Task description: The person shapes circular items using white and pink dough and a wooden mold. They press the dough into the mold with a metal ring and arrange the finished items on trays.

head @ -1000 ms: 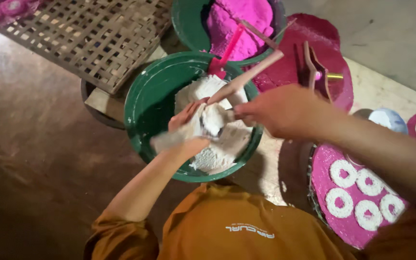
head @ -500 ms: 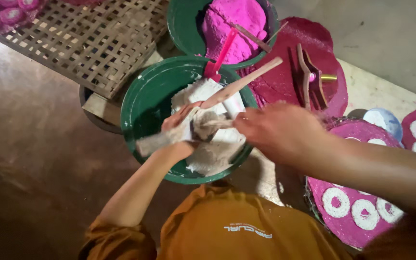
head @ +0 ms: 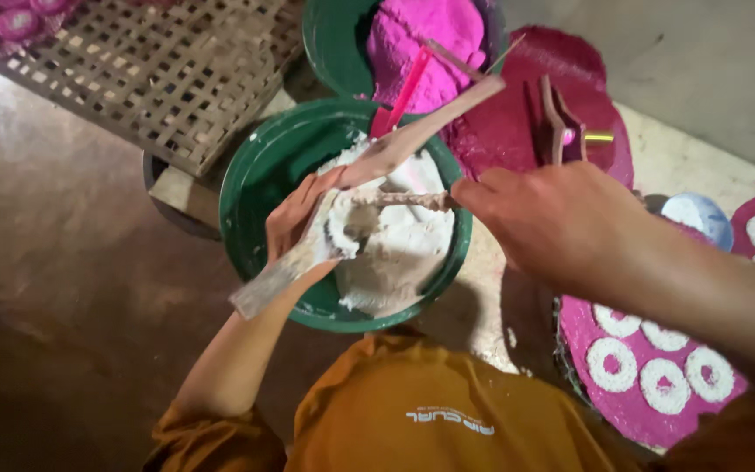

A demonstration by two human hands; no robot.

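Left hand (head: 303,223): reaches into the green basin, fingers curled in a grip on a long, flat wooden mould, dusted white and lying at a slant.
Wooden mould (head: 342,210): a narrow, rough slat, its lower end (head: 251,301) sticking out past the basin's rim, its upper end (head: 474,92) pointing toward the pink basin; white paste is packed where the hand meets it.
Right hand (head: 557,218): clenched in a grip on a thin stick, knuckles up, just right of the basin.
Thin stick (head: 404,201): short, crusted with white, lying level, its tip touching the paste on the mould.
Green basin (head: 251,183): round, smooth plastic, smeared white inside, holding a lumpy mound of white powder (head: 395,258).
Second green basin (head: 334,39): behind the first, heaped with bright pink powder (head: 425,39); a pink scoop handle (head: 404,92) leans between the two.
Pink round tray (head: 657,419): on the right, carrying white rings with pink centres, grainy in texture.
Woven lattice tray (head: 141,70): flat bamboo mesh, upper left.
Floor (head: 54,280): brown, smooth, dimly lit.
Shirt (head: 412,415): orange cloth, at the bottom edge.
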